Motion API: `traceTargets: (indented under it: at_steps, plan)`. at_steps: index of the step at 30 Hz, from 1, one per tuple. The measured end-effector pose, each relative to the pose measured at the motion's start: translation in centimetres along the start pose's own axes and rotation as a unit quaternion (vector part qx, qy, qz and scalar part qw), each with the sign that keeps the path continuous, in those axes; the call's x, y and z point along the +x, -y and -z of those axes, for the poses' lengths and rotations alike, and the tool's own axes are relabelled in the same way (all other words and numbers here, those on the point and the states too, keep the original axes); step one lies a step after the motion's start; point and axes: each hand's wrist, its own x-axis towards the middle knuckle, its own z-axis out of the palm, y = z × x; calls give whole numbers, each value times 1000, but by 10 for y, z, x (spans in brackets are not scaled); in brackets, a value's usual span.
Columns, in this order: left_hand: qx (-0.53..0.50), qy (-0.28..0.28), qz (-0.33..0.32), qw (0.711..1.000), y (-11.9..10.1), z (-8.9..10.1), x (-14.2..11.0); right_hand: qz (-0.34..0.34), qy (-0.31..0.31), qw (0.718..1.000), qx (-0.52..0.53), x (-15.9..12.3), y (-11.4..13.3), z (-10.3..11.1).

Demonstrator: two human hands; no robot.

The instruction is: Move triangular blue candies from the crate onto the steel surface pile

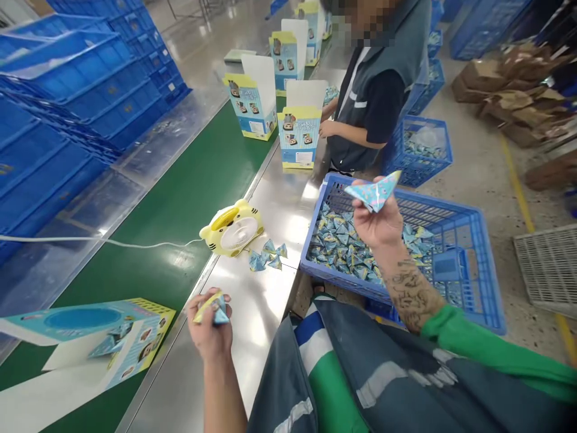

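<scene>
My left hand (211,325) is closed around a small blue and yellow triangular packet (218,308), over the metal edge of the work table. Held up over the blue crate, my right hand (378,222) grips another blue and yellow triangular packet (375,191). Many similar packets (345,243) fill the crate (489,264) beneath it. Left of my left hand, an open printed carton (151,337) lies tilted on the green belt with several packets (110,341) inside. A few loose packets (269,255) rest on the metal surface beyond my left hand.
A yellow animal-shaped fan (234,227) with a white cord stands at the belt's edge. Upright cartons (300,135) line the green belt (180,174) farther off. A co-worker (374,90) stands beyond the crate. Stacked blue bins (81,78) rise at left.
</scene>
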Motion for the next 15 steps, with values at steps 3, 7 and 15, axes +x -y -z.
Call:
traceTargets:
  at_steps: [3,7,15]
  plan:
    - [14,-10,-78,997,-32,16,-9,98,62,988,-100,7,8,-26]
    - [-32,-13,-137,990,-47,30,-16,117,123,972,-165,2,-13,-44]
    - [92,-42,21,995,95,53,15,-336,57,916,-211,-64,-166,-41]
